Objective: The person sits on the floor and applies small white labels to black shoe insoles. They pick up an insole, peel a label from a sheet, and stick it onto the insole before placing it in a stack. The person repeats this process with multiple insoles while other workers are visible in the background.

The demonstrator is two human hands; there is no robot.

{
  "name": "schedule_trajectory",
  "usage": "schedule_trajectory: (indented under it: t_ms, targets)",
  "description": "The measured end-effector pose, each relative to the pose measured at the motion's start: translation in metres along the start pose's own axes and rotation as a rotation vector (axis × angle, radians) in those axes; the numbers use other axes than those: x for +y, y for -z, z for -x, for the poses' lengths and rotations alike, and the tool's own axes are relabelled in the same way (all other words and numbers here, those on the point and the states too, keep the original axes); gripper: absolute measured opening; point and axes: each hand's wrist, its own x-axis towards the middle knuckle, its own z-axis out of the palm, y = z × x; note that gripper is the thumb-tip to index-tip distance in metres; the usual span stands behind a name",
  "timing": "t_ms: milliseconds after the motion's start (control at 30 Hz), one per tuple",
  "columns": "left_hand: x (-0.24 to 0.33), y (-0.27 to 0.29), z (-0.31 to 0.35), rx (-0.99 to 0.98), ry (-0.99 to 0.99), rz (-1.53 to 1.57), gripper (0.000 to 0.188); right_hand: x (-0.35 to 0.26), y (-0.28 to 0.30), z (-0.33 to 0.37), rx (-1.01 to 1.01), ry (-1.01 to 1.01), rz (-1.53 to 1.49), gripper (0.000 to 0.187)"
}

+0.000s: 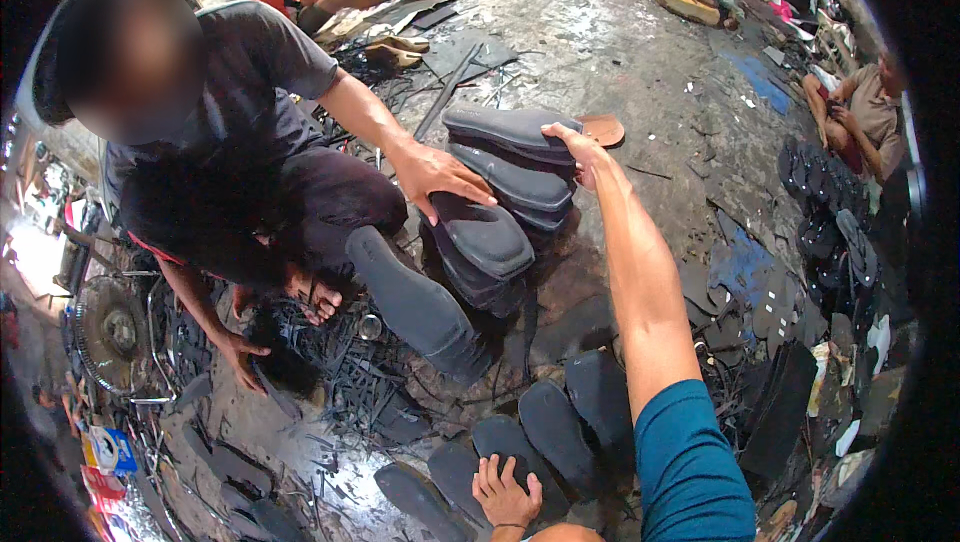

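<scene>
Scrap-strewn floor (590, 52): your right grip (577, 152) touches the smooth sole stack (505, 135), clasp hidden, unclear; nearer you than it, your left grip (506, 494) splays on a rounded sole (506, 435).

A head-worn fisheye looks down from close above the hands (506, 494) and across the floor (590, 47).

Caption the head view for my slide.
The right hand on a stack of dark soles, left hand on a sole in a row, a co-worker's hand on another stack.
</scene>
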Motion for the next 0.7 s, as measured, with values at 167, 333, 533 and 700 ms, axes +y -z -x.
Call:
schedule_trajectory:
  t_ms: [167, 333, 533, 700]
  targets:
    - [0.005, -0.002, -0.001, -0.01, 0.004, 0.014, 0.05, 0.006, 0.011, -0.026, -0.089, -0.025, -0.087, 0.094]
    - [0.002, -0.002, -0.001, -0.008, 0.004, 0.012, 0.049, 0.014, 0.005, -0.011, -0.007, 0.18, -0.183, 0.086]
    - [0.001, -0.003, 0.0, -0.022, 0.009, 0.018, 0.049, 0.033, 0.005, -0.023, 0.055, 0.298, -0.328, 0.075]
    - [0.004, 0.001, -0.002, -0.027, 0.009, 0.016, 0.049, 0.036, 0.012, -0.028, -0.019, 0.163, -0.585, 0.065]
